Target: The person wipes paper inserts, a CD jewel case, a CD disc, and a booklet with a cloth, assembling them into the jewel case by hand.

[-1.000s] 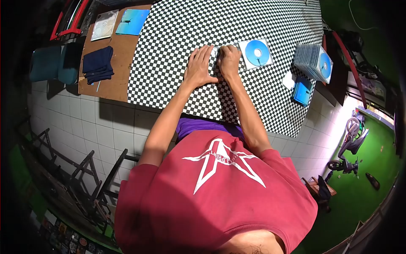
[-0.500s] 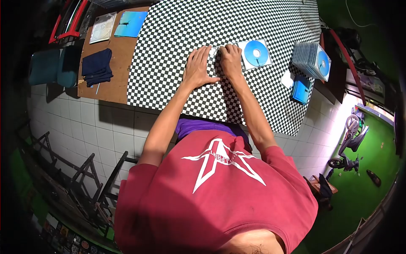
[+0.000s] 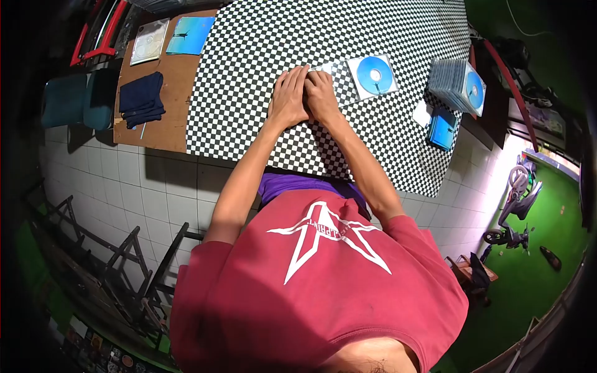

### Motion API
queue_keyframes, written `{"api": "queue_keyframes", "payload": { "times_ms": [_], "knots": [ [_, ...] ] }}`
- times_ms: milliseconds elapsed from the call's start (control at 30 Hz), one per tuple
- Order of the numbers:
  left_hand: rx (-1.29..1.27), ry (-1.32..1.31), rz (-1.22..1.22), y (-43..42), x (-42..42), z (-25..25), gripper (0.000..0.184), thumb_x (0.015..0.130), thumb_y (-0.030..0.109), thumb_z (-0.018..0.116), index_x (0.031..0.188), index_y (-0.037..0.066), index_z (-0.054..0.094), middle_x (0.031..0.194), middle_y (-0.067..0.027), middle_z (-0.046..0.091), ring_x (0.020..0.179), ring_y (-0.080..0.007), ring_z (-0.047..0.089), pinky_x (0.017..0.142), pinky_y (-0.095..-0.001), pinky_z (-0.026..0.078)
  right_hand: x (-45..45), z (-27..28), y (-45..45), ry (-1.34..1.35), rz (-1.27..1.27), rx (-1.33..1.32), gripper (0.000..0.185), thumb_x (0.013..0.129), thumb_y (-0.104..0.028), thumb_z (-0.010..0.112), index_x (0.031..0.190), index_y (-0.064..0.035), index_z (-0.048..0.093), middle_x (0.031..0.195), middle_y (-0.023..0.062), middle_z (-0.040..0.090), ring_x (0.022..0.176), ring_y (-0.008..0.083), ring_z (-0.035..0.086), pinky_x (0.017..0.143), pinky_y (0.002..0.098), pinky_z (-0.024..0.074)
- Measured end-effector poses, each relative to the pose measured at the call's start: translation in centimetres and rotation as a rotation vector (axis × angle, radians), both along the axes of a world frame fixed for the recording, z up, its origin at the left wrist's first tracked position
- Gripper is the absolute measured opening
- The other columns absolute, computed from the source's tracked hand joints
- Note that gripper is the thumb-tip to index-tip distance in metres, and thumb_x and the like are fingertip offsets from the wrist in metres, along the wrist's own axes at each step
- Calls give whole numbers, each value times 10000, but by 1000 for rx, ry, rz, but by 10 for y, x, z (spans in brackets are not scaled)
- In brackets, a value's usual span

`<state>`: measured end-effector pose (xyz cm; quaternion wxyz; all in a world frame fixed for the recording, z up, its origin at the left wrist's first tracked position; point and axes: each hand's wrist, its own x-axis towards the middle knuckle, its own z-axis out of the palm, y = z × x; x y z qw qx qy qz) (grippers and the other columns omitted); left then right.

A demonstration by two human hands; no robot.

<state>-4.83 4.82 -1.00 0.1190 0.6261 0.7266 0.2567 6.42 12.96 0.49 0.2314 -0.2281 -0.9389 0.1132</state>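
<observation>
An open CD case lies flat on the checkered table, its tray holding a blue disc [image 3: 375, 75] on the right. The clear lid [image 3: 342, 78] spreads left from the tray and runs under my right hand. My left hand [image 3: 288, 101] rests at the lid's left side, fingers stretched forward and close together. Right beside it, nearly touching, my right hand [image 3: 321, 97] has its fingers curled down at the lid. What those fingertips press or pinch is hidden.
A stack of CD cases [image 3: 449, 84] stands at the right, with blue cover cards [image 3: 442, 129] and a white card [image 3: 422, 114] nearby. On the brown board [image 3: 177, 105] at left are a clear case [image 3: 149, 41], blue booklet [image 3: 189, 35] and folded dark cloth [image 3: 142, 99].
My right hand has slid left along the lid, away from the disc tray, and now sits against my left hand. More of the clear lid shows. The left hand has hardly moved.
</observation>
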Motion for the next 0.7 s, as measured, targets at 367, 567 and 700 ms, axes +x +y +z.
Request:
{"api": "queue_keyframes", "payload": {
  "times_ms": [367,567,700],
  "knots": [
    [-86,-66,6,-1,0,8,1421,528,625,922,1602,56,186,1606,-159,332,1504,-279,308,1295,-469,163,21,-7,33,-116,48,93,303,825,-21,602,1114,9,689,1133,119,625,1125,274,576,1060,406,443],
    [-99,-50,-4,-1,0,11,1439,546,730,865,1609,48,174,1604,-185,343,1512,-276,302,1294,-453,143,28,1,45,-135,74,166,345,819,11,617,1158,-1,680,1140,117,639,1106,265,585,1034,395,448],
    [-98,-49,-8,-1,-1,9,1423,562,717,865,1607,42,175,1604,-184,342,1514,-279,298,1294,-453,139,36,-3,55,-193,3,193,310,830,-12,618,1133,10,682,1109,126,633,1083,271,585,1014,395,453]
  ]
}}
